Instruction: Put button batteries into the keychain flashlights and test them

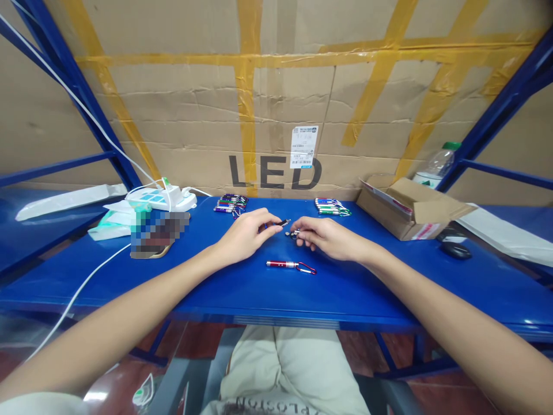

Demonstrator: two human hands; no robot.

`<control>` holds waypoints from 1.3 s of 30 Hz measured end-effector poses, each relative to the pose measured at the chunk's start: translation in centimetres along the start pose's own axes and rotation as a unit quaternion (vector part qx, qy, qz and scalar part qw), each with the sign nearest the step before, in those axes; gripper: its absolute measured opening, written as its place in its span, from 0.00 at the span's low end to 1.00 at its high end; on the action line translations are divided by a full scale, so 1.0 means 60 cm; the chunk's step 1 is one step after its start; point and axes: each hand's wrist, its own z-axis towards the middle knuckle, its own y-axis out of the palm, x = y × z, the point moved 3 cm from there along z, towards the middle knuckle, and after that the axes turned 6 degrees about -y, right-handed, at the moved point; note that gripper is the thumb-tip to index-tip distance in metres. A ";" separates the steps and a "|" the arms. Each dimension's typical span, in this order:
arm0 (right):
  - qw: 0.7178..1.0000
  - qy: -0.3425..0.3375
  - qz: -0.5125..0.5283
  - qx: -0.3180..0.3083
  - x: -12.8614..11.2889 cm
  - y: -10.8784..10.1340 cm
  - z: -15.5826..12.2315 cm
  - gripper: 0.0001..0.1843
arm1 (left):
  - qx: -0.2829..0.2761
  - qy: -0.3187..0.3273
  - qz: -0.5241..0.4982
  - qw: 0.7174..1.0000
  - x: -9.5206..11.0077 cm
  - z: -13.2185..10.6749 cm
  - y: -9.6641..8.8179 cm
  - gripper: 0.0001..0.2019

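Note:
Over the middle of the blue table (224, 288), my left hand (247, 233) pinches a black pen-shaped flashlight tube (283, 223) between thumb and fingers. Its silver end points right, towards my other hand. My right hand (326, 237) is closed on a small silver and dark piece (295, 234), too small to make out fully; it looks like an end cap. A narrow gap separates the two parts. In front of my hands lies a red keychain flashlight (281, 264) with a red carabiner (307, 268) at its right end.
Two groups of keychain flashlights lie at the back, left group (230, 203) and right group (332, 206). At right stand an open cardboard box (408, 207), a black mouse (455, 249) and a bottle (438, 164). Leftward are a pixelated object (159, 235), tissue pack (116, 222) and power strip (166, 197).

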 end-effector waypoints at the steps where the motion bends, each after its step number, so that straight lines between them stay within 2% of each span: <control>1: 1.000 -0.003 -0.005 -0.002 -0.003 -0.001 0.000 0.12 | -0.001 0.001 -0.001 1.000 0.000 0.000 0.000 0.13; 6: 0.999 -0.029 -0.036 0.011 -0.017 -0.008 -0.001 0.13 | 0.004 0.004 -0.001 1.000 0.002 -0.001 0.000 0.13; 19: 0.998 -0.055 0.019 0.013 -0.001 -0.001 0.000 0.13 | 0.000 0.004 -0.005 1.000 0.006 0.000 -0.001 0.13; 23: 0.997 -0.047 0.034 0.052 0.001 -0.005 0.002 0.15 | -0.003 0.003 -0.006 1.000 0.008 0.000 -0.002 0.13; 26: 0.992 -0.048 0.072 0.097 0.006 -0.010 0.004 0.13 | -0.009 0.006 -0.008 1.000 0.009 0.000 -0.002 0.13; 28: 0.988 -0.051 0.087 0.115 0.009 -0.014 0.006 0.17 | -0.012 0.009 -0.010 1.000 0.008 0.000 -0.002 0.13; 30: 0.989 -0.057 0.060 0.122 0.010 -0.018 0.007 0.21 | -0.016 0.009 -0.012 1.000 0.007 0.000 -0.001 0.13; 34: 0.990 -0.081 -0.013 0.113 0.002 -0.021 0.009 0.18 | -0.025 0.013 -0.016 0.999 0.006 0.000 0.001 0.14; 39: 0.991 -0.068 0.003 0.112 -0.003 -0.018 0.008 0.16 | -0.037 0.016 -0.016 0.999 0.007 -0.001 0.000 0.15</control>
